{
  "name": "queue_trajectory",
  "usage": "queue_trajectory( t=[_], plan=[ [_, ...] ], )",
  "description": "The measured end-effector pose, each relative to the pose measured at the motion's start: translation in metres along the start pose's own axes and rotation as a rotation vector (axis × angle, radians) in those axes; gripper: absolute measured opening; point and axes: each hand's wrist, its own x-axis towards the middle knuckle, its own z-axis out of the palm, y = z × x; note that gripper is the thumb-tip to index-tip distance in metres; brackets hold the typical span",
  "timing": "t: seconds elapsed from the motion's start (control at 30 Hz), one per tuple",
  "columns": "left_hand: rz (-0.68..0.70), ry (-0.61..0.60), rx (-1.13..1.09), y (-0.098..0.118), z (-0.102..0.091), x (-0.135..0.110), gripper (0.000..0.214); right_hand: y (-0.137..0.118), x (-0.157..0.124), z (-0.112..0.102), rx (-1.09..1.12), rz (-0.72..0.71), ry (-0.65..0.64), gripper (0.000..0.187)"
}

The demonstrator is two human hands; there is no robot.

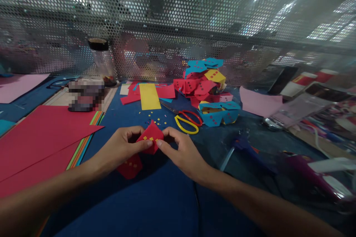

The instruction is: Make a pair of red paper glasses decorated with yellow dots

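Note:
My left hand (122, 146) and my right hand (182, 148) meet over the blue table cover (155, 200), both pinching a folded red paper piece (151, 137) with small yellow squares stuck on it. A second red piece with yellow squares (130, 166) lies under my left wrist. Tiny yellow paper squares (157, 120) are scattered just beyond my fingers.
Scissors with red and yellow handles (187, 120) lie past my right hand. A pile of red, blue and yellow dotted paper shapes (207, 85) sits behind them. A yellow strip (149, 96), stacked coloured sheets (41, 137) at left, a glue gun (244, 148) at right, a jar (102, 61), a perforated metal wall (178, 18).

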Motion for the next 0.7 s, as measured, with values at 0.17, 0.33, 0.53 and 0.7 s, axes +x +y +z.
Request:
queue_trajectory(
  t=[0.17, 0.33, 0.53, 0.7],
  plan=[
    [-0.007, -0.011, -0.006, -0.0007, 0.0009, 0.0009, 0.026, 0.0002, -0.0009, -0.0002, 0.005, 0.013, -0.015, 0.013],
    [0.009, 0.009, 0.009, -0.0007, -0.0008, 0.0019, 0.027, 0.0026, 0.0001, -0.0006, 0.068, 0.002, -0.034, 0.014],
    [0.023, 0.016, 0.014, -0.0009, 0.0007, 0.0025, 0.025, 0.0028, 0.0008, 0.0002, 0.071, 0.007, -0.016, 0.011],
    [0.023, 0.003, 0.001, 0.0001, 0.0018, 0.0016, 0.026, 0.0004, 0.0012, -0.0002, 0.009, 0.026, -0.014, 0.011]
  ],
)
